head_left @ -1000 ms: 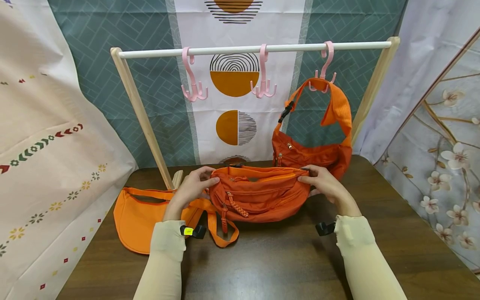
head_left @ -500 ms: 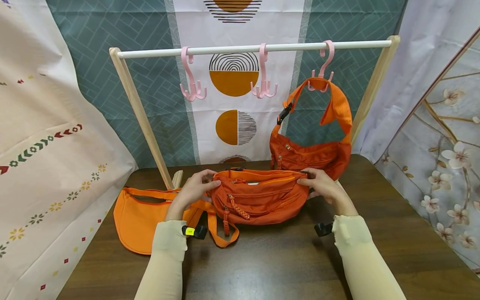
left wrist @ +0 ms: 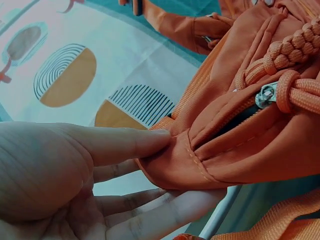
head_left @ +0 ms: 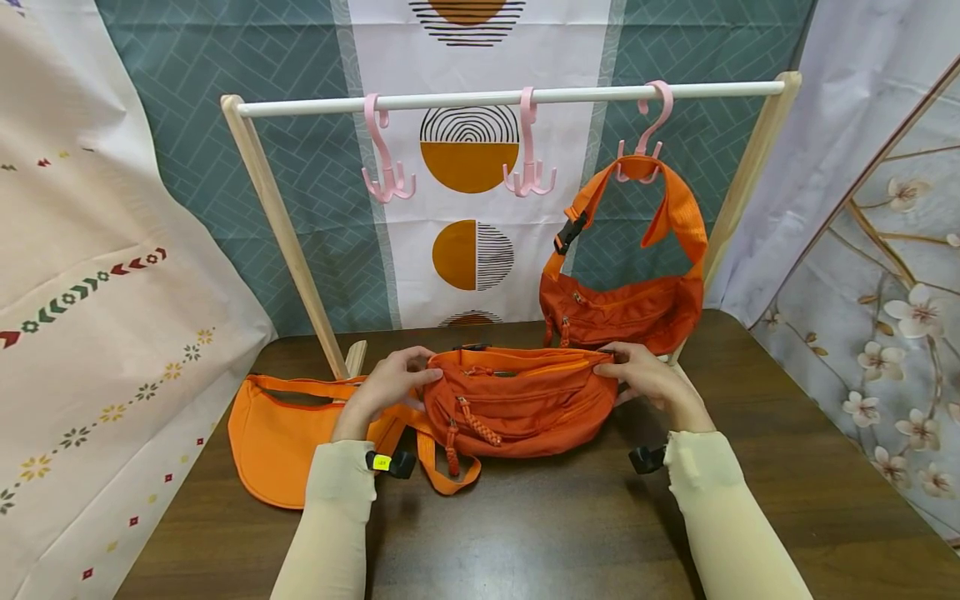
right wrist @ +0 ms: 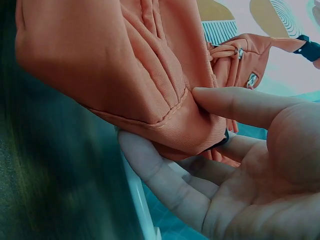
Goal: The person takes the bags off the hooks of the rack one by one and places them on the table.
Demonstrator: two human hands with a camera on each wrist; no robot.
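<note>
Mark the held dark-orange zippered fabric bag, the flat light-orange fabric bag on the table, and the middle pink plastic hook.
Held dark-orange bag (head_left: 523, 408), head view: middle of its front.
Light-orange bag (head_left: 279, 448), head view: its flat body panel.
Middle pink hook (head_left: 528, 140), head view: its stem.

The near rust-orange bag (head_left: 528, 412) is creased matt cloth with a shiny metal zip slider (left wrist: 267, 95); the left bag (head_left: 273, 450) looks smoother, the table (head_left: 525, 533) glossy wood, the far hooks (head_left: 528, 142) plastic.
</note>
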